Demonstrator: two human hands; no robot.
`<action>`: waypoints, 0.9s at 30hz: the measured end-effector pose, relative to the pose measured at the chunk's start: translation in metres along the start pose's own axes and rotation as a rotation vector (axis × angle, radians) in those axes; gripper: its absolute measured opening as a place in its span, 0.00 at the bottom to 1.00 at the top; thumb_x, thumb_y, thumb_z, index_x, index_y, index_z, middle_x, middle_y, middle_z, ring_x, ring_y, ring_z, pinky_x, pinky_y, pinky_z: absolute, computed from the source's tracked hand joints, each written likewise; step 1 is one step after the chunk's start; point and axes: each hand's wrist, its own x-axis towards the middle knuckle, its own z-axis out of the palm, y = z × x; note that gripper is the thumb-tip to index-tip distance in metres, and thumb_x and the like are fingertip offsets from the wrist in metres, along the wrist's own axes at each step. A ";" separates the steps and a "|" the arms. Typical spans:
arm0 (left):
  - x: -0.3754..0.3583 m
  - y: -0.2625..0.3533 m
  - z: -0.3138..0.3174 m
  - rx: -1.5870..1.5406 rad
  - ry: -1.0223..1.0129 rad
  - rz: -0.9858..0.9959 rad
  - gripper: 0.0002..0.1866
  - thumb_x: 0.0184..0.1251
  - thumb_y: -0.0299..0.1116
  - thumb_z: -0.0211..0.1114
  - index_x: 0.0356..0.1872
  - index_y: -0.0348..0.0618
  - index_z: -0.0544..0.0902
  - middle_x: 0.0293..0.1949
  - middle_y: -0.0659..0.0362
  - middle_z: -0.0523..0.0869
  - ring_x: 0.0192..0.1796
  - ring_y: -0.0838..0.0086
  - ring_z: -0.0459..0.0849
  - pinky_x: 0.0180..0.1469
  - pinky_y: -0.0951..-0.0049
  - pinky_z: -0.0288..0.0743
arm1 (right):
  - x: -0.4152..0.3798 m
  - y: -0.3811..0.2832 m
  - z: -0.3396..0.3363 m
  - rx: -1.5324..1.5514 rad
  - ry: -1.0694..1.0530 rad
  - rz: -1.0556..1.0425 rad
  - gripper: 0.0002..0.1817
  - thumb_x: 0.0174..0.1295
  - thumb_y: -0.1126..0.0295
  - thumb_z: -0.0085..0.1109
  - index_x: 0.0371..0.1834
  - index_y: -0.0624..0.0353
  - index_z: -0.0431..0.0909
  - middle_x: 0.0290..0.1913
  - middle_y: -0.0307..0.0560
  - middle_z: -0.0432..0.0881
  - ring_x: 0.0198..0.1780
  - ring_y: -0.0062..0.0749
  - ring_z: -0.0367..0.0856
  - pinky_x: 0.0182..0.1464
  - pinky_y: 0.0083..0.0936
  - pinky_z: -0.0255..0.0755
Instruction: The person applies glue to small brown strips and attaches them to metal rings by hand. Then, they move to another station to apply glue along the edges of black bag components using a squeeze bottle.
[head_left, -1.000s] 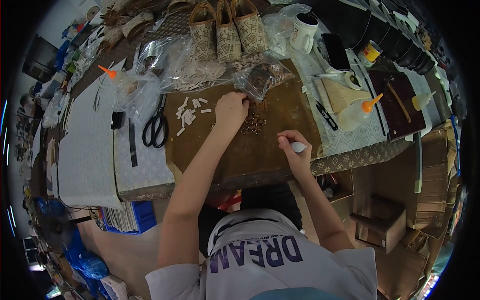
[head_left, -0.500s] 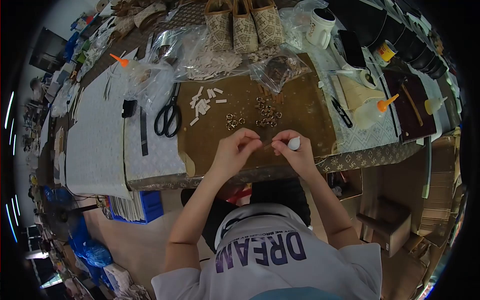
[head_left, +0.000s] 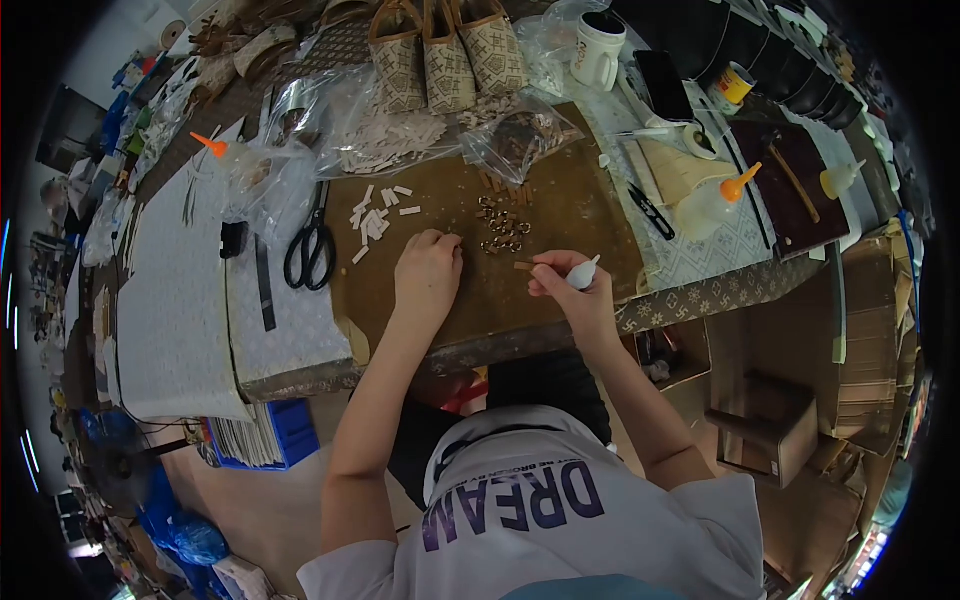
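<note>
My right hand point(head_left: 588, 305) is closed, with a short brown leather strip point(head_left: 523, 266) pinched between thumb and finger. In the same hand sits a small bottle with a white pointed nozzle point(head_left: 583, 273); its body is mostly hidden. My left hand point(head_left: 430, 272) rests low over the brown work mat point(head_left: 400, 325), knuckles up and fingers curled; what its fingertips hold is hidden. Just right of it lie small metal rings point(head_left: 505, 228) in a loose pile. Beyond the rings are more brown strips point(head_left: 505, 188). Short white strips point(head_left: 375, 218) are scattered ahead of my left hand.
Black-handled scissors point(head_left: 310, 258) lie at the mat's left. Patterned shoe-like pieces point(head_left: 445, 65) stand at the back behind plastic bags point(head_left: 525, 135). To the right are a utility knife point(head_left: 652, 212), an orange-tipped bottle point(head_left: 705, 205), a mug point(head_left: 598, 50) and a hammer point(head_left: 795, 178).
My hands have moved apart. The left went leftward, over where some rings lay; the right shows the brown strip more clearly and still has the bottle. The whole view has shifted.
</note>
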 end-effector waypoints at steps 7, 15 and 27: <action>-0.014 0.023 -0.007 -0.416 0.063 -0.220 0.06 0.56 0.27 0.66 0.35 0.42 0.84 0.32 0.56 0.81 0.30 0.67 0.81 0.33 0.72 0.76 | 0.000 0.002 0.000 0.053 0.011 0.005 0.08 0.61 0.74 0.60 0.41 0.67 0.78 0.33 0.41 0.81 0.33 0.20 0.80 0.39 0.18 0.77; -0.019 0.011 0.010 -0.236 0.058 -0.113 0.10 0.54 0.24 0.67 0.39 0.40 0.83 0.34 0.54 0.81 0.31 0.65 0.82 0.35 0.70 0.75 | -0.001 0.005 -0.001 0.041 0.037 0.000 0.09 0.61 0.75 0.60 0.42 0.67 0.78 0.33 0.42 0.81 0.33 0.20 0.80 0.38 0.18 0.77; -0.035 0.046 -0.031 -1.532 -0.213 -0.665 0.12 0.66 0.23 0.59 0.50 0.36 0.80 0.41 0.57 0.84 0.41 0.75 0.84 0.44 0.79 0.79 | -0.009 -0.001 0.004 0.088 -0.112 0.044 0.08 0.60 0.75 0.62 0.41 0.65 0.79 0.34 0.40 0.81 0.32 0.19 0.79 0.37 0.17 0.76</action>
